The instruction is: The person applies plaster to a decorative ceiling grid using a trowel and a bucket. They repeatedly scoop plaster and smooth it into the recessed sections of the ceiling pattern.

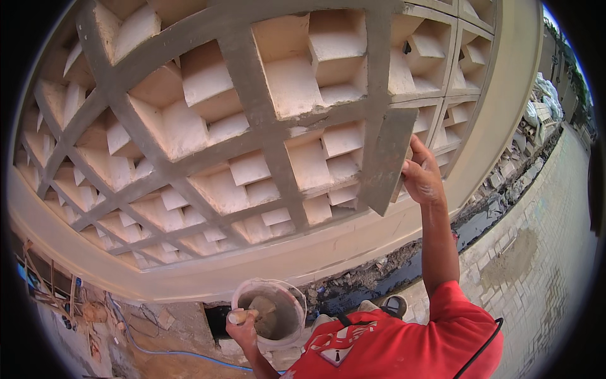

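Low in the frame's centre, the left hand (243, 328) grips a trowel (260, 311) inside a mortar-filled bucket (297, 303); right of centre, the right hand (421, 177) clasps a float (386, 161).

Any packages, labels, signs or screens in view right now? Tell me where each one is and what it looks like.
No signs or screens.
Sacks: far right beside the wall, a pale grey-white heap of bulging bags, too small to tell more.
Shirt print: bottom centre on the red shirt, a white shape.
Bucket: bottom centre, round, translucent white, no label visible.
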`<state>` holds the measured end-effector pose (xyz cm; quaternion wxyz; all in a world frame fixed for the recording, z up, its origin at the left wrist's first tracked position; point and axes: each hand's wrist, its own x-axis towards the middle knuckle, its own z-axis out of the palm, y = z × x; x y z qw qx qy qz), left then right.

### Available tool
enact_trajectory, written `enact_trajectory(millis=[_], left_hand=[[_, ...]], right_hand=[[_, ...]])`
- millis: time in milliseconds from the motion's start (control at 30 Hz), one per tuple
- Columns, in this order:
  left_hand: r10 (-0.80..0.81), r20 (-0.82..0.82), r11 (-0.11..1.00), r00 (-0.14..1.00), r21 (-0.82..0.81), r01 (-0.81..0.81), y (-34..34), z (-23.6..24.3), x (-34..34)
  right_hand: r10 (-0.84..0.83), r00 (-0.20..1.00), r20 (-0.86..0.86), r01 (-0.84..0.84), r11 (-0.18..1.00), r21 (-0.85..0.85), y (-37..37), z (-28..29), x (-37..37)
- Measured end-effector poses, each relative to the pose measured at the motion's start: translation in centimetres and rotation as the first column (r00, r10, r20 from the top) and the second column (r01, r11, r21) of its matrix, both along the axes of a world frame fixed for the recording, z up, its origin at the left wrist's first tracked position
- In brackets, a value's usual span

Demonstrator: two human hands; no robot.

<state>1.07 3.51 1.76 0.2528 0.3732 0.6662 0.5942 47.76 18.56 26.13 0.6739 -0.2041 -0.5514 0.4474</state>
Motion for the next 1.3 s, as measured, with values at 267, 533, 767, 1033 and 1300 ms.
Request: enact_trajectory(millis=[267, 533, 767, 1033, 1300], left_hand=[[-0.029, -0.071, 1.000, 0.997, -0.011, 0.028, 0.6, 1.7, 0.9], [-0.055, -0.062, 0.997, 0.997, -0.050, 0.052, 0.7, 0.8, 1.0], [-0.045, -0.057, 0.999, 0.997, -0.032, 0.043, 0.7, 1.3, 1.0], [-0.080, -0.049, 0.996, 0.996, -0.032, 0.079, 1.0, 1.9, 0.4], [-0.108, -0.093, 0.994, 0.990, -0.027, 0.106, 1.2, 1.9, -0.6]], right_hand=[[-0.568, 0.742, 0.355, 0.520, 0.823, 0.229, 2.1, 0.3, -4.9], [-0.845, 0.339, 0.413, 0.773, 0.501, 0.389, 4.6, 1.1, -11.0], [-0.848, 0.348, 0.400, 0.808, 0.487, 0.331, 2.0, -0.9, -8.6], [-0.812, 0.313, 0.492, 0.863, 0.460, 0.210, 3.9, 1.3, -12.6], [-0.902, 0.293, 0.317, 0.879, 0.385, 0.282, 3.0, 0.8, -8.1]])
